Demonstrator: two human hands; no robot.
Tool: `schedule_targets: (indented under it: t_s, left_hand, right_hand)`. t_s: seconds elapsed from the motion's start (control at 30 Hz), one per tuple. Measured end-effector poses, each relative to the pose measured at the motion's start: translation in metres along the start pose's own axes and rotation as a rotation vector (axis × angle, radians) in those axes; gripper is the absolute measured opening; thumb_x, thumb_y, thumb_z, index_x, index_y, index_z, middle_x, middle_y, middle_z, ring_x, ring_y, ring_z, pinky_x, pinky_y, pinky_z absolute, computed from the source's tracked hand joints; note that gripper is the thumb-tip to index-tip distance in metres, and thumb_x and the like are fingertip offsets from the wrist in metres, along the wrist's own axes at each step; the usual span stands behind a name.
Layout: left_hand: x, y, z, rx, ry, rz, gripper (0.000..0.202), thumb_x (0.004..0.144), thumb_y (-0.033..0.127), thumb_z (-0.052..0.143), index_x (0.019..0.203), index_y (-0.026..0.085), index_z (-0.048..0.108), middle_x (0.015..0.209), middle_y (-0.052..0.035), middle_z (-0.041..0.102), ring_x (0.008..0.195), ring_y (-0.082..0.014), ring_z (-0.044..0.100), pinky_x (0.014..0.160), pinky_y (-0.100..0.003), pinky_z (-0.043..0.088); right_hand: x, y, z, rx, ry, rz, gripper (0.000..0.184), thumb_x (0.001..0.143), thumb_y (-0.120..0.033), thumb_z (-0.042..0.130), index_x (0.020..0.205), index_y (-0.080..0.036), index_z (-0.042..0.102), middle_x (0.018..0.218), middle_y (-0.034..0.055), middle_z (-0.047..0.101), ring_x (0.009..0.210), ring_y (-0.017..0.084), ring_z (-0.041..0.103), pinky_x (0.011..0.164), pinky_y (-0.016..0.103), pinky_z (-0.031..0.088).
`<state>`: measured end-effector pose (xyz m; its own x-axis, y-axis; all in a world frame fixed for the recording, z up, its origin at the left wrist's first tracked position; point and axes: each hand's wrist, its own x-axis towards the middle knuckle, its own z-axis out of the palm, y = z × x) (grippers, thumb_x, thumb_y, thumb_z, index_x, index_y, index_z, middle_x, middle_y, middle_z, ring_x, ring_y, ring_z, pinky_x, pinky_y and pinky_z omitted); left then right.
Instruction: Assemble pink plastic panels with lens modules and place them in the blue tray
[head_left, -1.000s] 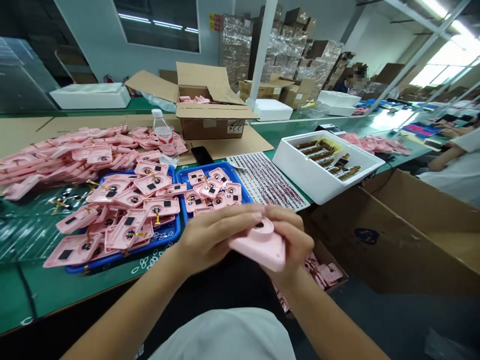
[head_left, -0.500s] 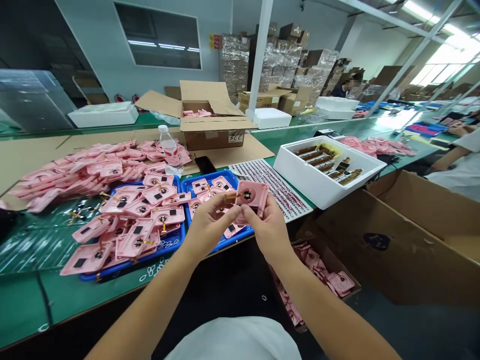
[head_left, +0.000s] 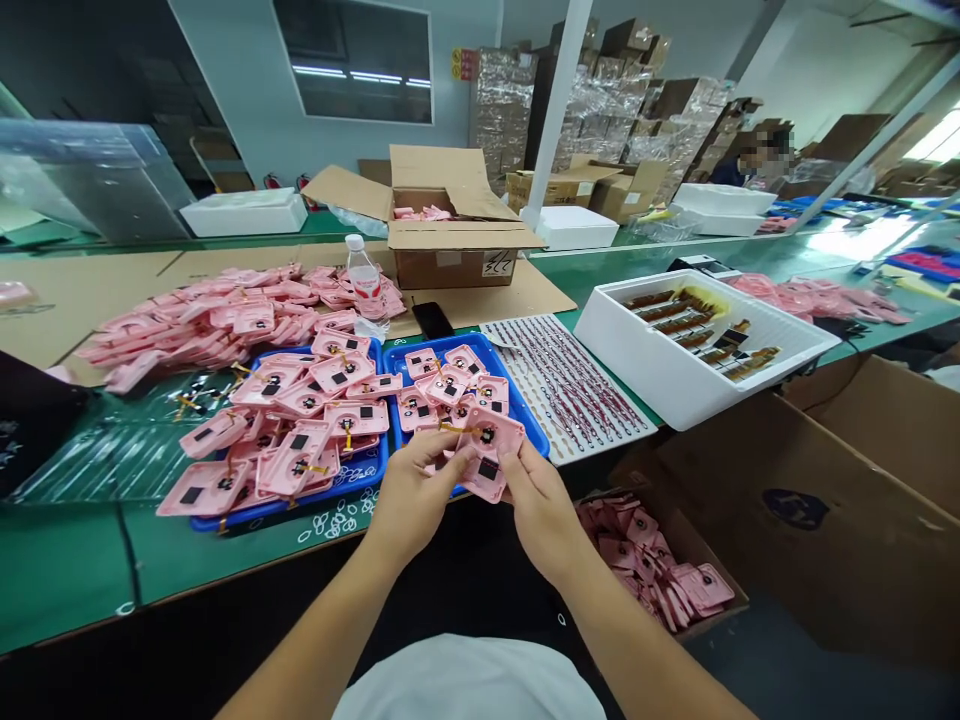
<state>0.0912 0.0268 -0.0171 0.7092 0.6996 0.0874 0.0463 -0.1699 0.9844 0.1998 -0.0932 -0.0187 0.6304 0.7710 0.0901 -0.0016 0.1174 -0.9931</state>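
Between my two hands, over the front edge of the right blue tray (head_left: 536,440), is a pink plastic housing (head_left: 491,455) with a black square and a round opening holding a small dark part. My left hand (head_left: 420,485) grips its left side, near an orange ribbon cable (head_left: 452,428). My right hand (head_left: 541,505) pinches its right edge. More pink housings (head_left: 446,385) lie in the tray behind. To the left, another blue tray (head_left: 379,470) is heaped with similar housings, some with orange ribbon cables.
A white panel with rows of small parts (head_left: 570,385) lies right of the trays, beside a white foam box (head_left: 637,370). A bottle (head_left: 364,275) and a black phone (head_left: 433,320) stand behind. Below the bench is a carton of pink housings (head_left: 660,560). A person (head_left: 739,170) is far back.
The pink housing has tilted so its inner face with the black square shows more fully, and my hands have lowered slightly. The whole view has shifted, with the bench now further right in the picture.
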Motion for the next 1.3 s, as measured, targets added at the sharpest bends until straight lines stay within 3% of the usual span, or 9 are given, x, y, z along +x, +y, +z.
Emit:
schedule_targets:
  t_s: [0.13, 0.27, 0.37, 0.53, 0.7, 0.87, 1.0, 1.17, 1.3]
  left_hand:
    - [0.013, -0.011, -0.013, -0.005, -0.021, -0.066, 0.037, 0.086, 0.051, 0.076, 0.103, 0.019, 0.081, 0.099, -0.0065, 0.08, 0.091, -0.0241, 0.073, 0.081, -0.032, 0.058]
    - [0.063, -0.017, -0.033, 0.317, 0.186, -0.053, 0.052, 0.09, 0.057, 0.064, 0.121, 0.017, 0.072, 0.112, -0.01, 0.079, 0.097, -0.0245, 0.075, 0.082, -0.032, 0.06]
    - [0.111, -0.021, -0.039, 0.484, 0.211, -0.078, 0.046, 0.091, 0.048, 0.058, 0.122, 0.015, 0.069, 0.105, -0.0122, 0.079, 0.092, -0.0274, 0.075, 0.079, -0.037, 0.06]
    - [0.143, -0.017, -0.039, 0.755, 0.187, -0.092, 0.031, 0.084, 0.038, 0.064, 0.104, 0.017, 0.074, 0.109, -0.0175, 0.076, 0.109, -0.0413, 0.069, 0.095, -0.051, 0.053]
    - [0.109, -0.012, -0.046, 0.829, 0.219, -0.027, 0.046, 0.094, 0.047, 0.051, 0.122, 0.017, 0.07, 0.128, -0.016, 0.07, 0.114, -0.036, 0.067, 0.098, -0.048, 0.051]
    - [0.055, -0.022, -0.05, 0.658, 0.274, 0.015, 0.045, 0.093, 0.056, 0.055, 0.115, 0.021, 0.074, 0.107, -0.0066, 0.074, 0.082, -0.0232, 0.065, 0.081, -0.037, 0.052]
    - [0.023, -0.027, -0.049, 0.542, 0.319, 0.001, 0.041, 0.093, 0.056, 0.058, 0.111, 0.023, 0.075, 0.094, -0.0034, 0.073, 0.074, -0.0203, 0.061, 0.074, -0.034, 0.05]
    - [0.005, -0.025, -0.05, 0.418, 0.31, -0.042, 0.036, 0.093, 0.054, 0.061, 0.107, 0.025, 0.076, 0.1, -0.0032, 0.075, 0.078, -0.0202, 0.063, 0.073, -0.033, 0.049]
    - [0.0, -0.023, -0.048, 0.303, 0.284, -0.083, 0.034, 0.093, 0.052, 0.064, 0.108, 0.024, 0.076, 0.103, -0.0047, 0.075, 0.083, -0.0205, 0.063, 0.079, -0.033, 0.049]
  right_hand:
    - [0.01, 0.015, -0.012, -0.254, -0.096, 0.033, 0.051, 0.104, -0.064, 0.048, 0.131, -0.025, 0.068, 0.102, 0.0071, 0.08, 0.093, 0.025, 0.077, 0.081, 0.038, 0.064]
    - [0.04, 0.033, -0.057, -0.534, 0.089, 0.068, 0.054, 0.105, -0.064, 0.038, 0.105, -0.021, 0.071, 0.082, 0.0056, 0.077, 0.071, 0.022, 0.074, 0.067, 0.033, 0.059]
    - [0.069, 0.042, -0.101, -0.74, 0.258, 0.084, 0.044, 0.105, -0.054, 0.044, 0.087, -0.021, 0.067, 0.076, 0.0054, 0.072, 0.074, 0.023, 0.069, 0.075, 0.036, 0.054]
    - [0.106, 0.053, -0.132, -1.053, 0.242, 0.123, 0.016, 0.098, -0.032, 0.069, 0.103, -0.017, 0.07, 0.111, 0.0068, 0.071, 0.101, 0.023, 0.067, 0.095, 0.044, 0.053]
    - [0.126, 0.064, -0.123, -1.214, 0.201, 0.209, 0.018, 0.102, -0.034, 0.067, 0.103, -0.017, 0.071, 0.112, 0.0065, 0.072, 0.106, 0.023, 0.069, 0.097, 0.047, 0.056]
    - [0.135, 0.074, -0.13, -1.21, 0.191, 0.204, 0.021, 0.102, -0.035, 0.068, 0.108, -0.016, 0.071, 0.113, 0.0073, 0.072, 0.105, 0.023, 0.07, 0.097, 0.046, 0.057]
    - [0.128, 0.08, -0.144, -1.104, 0.207, 0.135, 0.023, 0.103, -0.039, 0.066, 0.106, -0.016, 0.069, 0.105, 0.005, 0.072, 0.097, 0.021, 0.07, 0.091, 0.043, 0.057]
    - [0.117, 0.08, -0.158, -0.9, 0.242, 0.057, 0.035, 0.102, -0.05, 0.061, 0.094, -0.017, 0.067, 0.081, 0.0003, 0.069, 0.072, 0.017, 0.067, 0.074, 0.035, 0.056]
    - [0.11, 0.062, -0.152, -0.767, 0.338, -0.063, 0.043, 0.098, -0.061, 0.055, 0.092, -0.019, 0.062, 0.076, 0.0052, 0.07, 0.067, 0.021, 0.066, 0.066, 0.034, 0.053]
